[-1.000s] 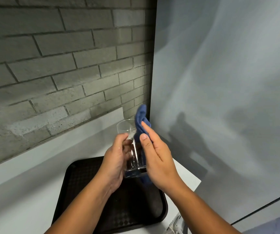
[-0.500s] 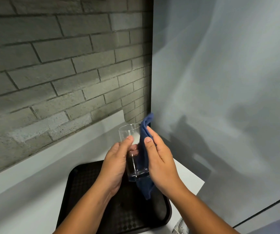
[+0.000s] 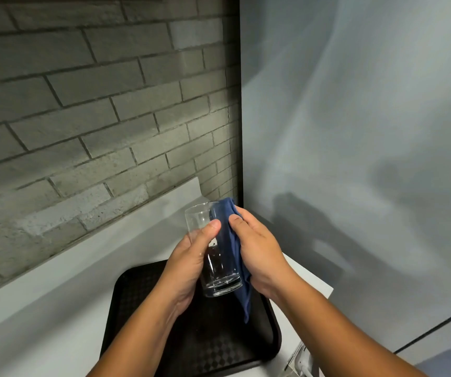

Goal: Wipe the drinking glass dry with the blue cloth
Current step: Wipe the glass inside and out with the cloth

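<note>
**Layout around the tray**

The tray point(image 3: 137, 308) lies on the counter point(image 3: 42, 322), near the counter's right end. Behind the tray, past a strip of counter, stands the brick wall point(image 3: 83, 118). To the tray's right rises a flat wall panel point(image 3: 354, 131), meeting the brick wall in a corner behind the tray's far right side.

Above the tray's far half, 2 hands hold the glass point(image 3: 213, 268) off the surface, upright and tilted slightly left. The left hand point(image 3: 189, 265) wraps its left side. The cloth point(image 3: 232, 254) lies between the glass and the right hand point(image 3: 259, 251), pressed against the right side of the glass, its upper end at the rim, its lower end hanging over the tray.
</note>
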A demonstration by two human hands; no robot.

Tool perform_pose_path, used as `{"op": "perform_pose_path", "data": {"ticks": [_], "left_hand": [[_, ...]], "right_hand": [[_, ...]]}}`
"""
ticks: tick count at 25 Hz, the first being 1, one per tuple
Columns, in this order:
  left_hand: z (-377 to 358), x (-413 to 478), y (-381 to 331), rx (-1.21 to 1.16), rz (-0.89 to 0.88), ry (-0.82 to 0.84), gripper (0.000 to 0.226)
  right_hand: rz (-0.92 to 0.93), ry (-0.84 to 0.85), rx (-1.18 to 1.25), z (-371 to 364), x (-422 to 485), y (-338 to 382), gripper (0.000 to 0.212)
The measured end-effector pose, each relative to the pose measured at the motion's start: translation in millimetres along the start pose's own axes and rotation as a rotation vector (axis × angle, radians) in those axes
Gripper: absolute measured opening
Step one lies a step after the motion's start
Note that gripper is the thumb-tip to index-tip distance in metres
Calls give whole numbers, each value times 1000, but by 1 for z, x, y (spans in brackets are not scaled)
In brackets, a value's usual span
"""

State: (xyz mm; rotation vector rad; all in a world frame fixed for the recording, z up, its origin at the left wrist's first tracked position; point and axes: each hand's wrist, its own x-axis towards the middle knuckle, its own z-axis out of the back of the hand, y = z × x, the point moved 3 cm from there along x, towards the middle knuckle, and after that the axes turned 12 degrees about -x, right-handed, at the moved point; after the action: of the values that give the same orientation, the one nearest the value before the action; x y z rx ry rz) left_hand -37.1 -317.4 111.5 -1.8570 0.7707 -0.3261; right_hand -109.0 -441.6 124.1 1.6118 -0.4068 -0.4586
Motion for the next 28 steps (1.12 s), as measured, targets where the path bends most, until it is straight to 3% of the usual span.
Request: {"op": "perform_pose_path", "data": {"ticks": [3, 5, 9, 13, 16, 19, 21, 23, 25, 28], "left_hand": [[9, 3, 1, -8, -50, -91, 69], [14, 5, 4, 4, -72, -165, 75], [15, 5, 5, -1, -31, -166, 40], [11, 6, 2, 36, -65, -187, 36], [8, 7, -1, -50, -38, -324, 43], [4, 7, 5, -226, 139, -383, 55], [1, 4, 7, -338, 212, -344, 58], [-5, 1, 2, -452, 199, -256, 45], [-12, -3, -3, -487, 169, -217, 35], [-15, -3, -3, -580, 192, -261, 42]], "right_hand": [[26, -54, -43, 1, -1, -7, 30], [-80, -4, 40, 1, -1, -8, 30], [-119, -6, 37, 6, 0, -9, 31], [-186, 40, 116, -2, -7, -12, 30], [5, -26, -75, 0, -14, -3, 31], [193, 0, -295, -4, -28, 4, 33], [335, -4, -480, -9, -44, 3, 35], [517, 19, -642, -8, -53, 4, 37], [558, 16, -632, -1, -48, 8, 36], [592, -32, -585, -2, -50, 9, 34]]}}
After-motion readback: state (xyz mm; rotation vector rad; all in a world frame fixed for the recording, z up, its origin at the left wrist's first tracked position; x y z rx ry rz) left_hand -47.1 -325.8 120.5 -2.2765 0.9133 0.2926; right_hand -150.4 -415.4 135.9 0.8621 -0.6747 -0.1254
